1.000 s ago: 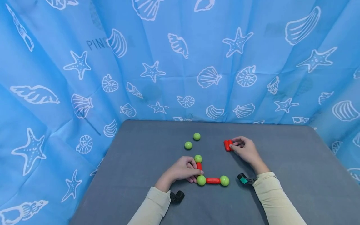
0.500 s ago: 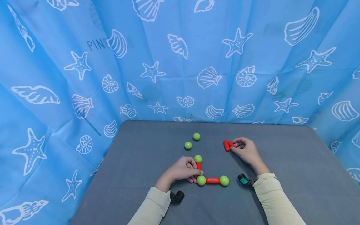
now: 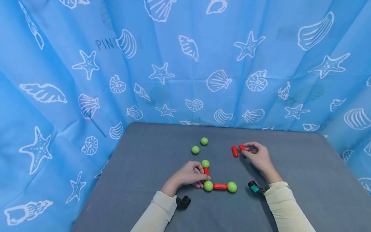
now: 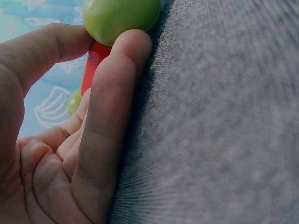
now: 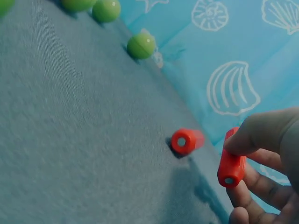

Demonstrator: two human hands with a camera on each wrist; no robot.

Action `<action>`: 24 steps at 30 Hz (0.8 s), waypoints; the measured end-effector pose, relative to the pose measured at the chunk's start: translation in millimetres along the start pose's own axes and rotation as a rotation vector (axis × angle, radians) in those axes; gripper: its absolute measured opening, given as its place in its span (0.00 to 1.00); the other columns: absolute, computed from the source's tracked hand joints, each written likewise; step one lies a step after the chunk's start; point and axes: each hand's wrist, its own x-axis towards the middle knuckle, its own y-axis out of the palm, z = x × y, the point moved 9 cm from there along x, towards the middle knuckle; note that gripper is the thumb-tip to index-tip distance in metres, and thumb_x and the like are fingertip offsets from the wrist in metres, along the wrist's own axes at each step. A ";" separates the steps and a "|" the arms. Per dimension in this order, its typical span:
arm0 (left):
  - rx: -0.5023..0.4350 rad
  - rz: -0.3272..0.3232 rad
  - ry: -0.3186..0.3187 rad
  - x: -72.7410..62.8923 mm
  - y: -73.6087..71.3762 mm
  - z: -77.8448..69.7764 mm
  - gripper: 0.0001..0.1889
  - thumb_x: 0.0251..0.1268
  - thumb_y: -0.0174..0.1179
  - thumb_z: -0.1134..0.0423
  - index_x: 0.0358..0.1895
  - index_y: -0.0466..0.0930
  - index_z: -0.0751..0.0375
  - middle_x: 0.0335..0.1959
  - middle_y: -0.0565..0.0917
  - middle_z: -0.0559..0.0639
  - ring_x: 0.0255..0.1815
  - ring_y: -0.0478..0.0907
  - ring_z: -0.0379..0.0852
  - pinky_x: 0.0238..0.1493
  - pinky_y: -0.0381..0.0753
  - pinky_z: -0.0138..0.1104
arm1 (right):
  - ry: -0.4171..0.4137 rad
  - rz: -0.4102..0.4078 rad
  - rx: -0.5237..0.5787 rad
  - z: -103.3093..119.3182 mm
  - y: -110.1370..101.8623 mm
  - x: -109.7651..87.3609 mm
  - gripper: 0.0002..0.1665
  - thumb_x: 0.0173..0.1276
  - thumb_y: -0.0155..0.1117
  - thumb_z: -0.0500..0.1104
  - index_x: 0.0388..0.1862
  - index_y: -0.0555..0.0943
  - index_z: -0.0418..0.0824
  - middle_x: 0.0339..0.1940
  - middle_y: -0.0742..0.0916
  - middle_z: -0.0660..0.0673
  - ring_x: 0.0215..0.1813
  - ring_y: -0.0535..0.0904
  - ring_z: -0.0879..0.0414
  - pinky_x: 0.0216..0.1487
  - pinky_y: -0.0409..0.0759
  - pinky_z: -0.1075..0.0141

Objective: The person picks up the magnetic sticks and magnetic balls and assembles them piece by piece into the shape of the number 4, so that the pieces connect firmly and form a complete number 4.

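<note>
My right hand [image 3: 257, 157] pinches a red magnetic rod [image 5: 231, 165] between thumb and fingers, and a silvery disc shows at the rod's end. Just left of it a second red rod [image 3: 234, 151] lies on the table. In the head view, green balls and two red rods form an L. My left hand [image 3: 188, 174] pinches the L's upright rod [image 3: 206, 171], which runs between the far ball [image 3: 205, 163] and the corner ball [image 3: 208, 186]. From that corner another rod [image 3: 220, 186] reaches the right-hand ball [image 3: 232, 187]. In the left wrist view my fingertips touch a green ball [image 4: 119, 18].
Two loose green balls, one nearer [image 3: 195, 149] and one farther [image 3: 204, 141], lie beyond the L on the grey table [image 3: 139, 154]. A blue curtain [image 3: 179, 90] with white shells hangs behind the table's far edge.
My right hand has drawn one red rod rightward, apart from the other rod beside it, and now holds it. My left hand has stayed at the L. The head view has shifted slightly.
</note>
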 end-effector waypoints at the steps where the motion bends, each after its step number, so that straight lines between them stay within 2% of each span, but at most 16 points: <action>1: 0.001 -0.002 0.002 0.0 -0.6 -0.7 0.15 0.64 0.76 0.56 0.37 0.79 0.58 0.26 0.90 0.54 0.23 0.88 0.42 0.28 0.89 0.35 | -0.002 -0.001 0.011 1.5 -0.3 -1.0 0.22 0.76 0.69 0.38 0.65 0.80 0.32 0.52 0.85 0.34 0.39 0.80 0.65 0.34 0.83 0.68; 6: 0.005 -0.007 0.011 -0.6 -1.6 -3.6 0.15 0.64 0.76 0.56 0.37 0.79 0.59 0.25 0.90 0.54 0.23 0.88 0.42 0.28 0.89 0.35 | -0.031 0.011 0.048 10.3 0.8 -7.4 0.25 0.75 0.69 0.37 0.68 0.78 0.33 0.55 0.84 0.31 0.42 0.80 0.65 0.35 0.84 0.68; 14: 0.008 -0.012 0.000 -0.4 0.7 -2.2 0.15 0.64 0.77 0.56 0.37 0.79 0.58 0.25 0.90 0.54 0.23 0.88 0.43 0.28 0.89 0.36 | -0.080 0.076 0.106 22.7 14.2 -24.7 0.25 0.74 0.70 0.35 0.68 0.79 0.34 0.54 0.82 0.34 0.42 0.82 0.61 0.35 0.86 0.64; 24: 0.010 -0.016 -0.014 -0.7 0.8 -0.8 0.16 0.64 0.77 0.55 0.37 0.78 0.59 0.25 0.90 0.55 0.23 0.88 0.43 0.28 0.89 0.35 | -0.015 0.170 0.180 22.2 34.3 -51.0 0.24 0.75 0.69 0.38 0.67 0.77 0.34 0.54 0.86 0.37 0.41 0.84 0.61 0.36 0.84 0.64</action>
